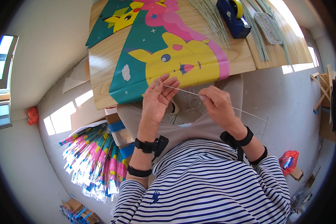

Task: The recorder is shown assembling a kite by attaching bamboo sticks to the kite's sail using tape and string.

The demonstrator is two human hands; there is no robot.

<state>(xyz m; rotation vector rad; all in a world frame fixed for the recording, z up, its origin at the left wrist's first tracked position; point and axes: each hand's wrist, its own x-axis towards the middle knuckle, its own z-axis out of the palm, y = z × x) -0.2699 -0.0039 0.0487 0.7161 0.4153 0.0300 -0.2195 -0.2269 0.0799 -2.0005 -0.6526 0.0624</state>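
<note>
A thin white rod [246,111] runs slantwise across my lap, just in front of the table edge. My right hand [217,105] pinches it partway along, and its far end trails off to the right. The rod's other end meets the thumb and fingers of my left hand [159,98], which is turned palm up and loosely curled about it. Right behind my hands lies a printed sheet [136,71] in green, pink and yellow with a cartoon face. Its near edge hangs slightly over the table.
The wooden table [100,87] also bears a second printed sheet [105,30], a blue tape dispenser [233,18], pale thin rods [209,20] and a clear plastic box [267,28]. Packed colourful bundles [97,160] lie at my left. A red bag [288,162] is at my right.
</note>
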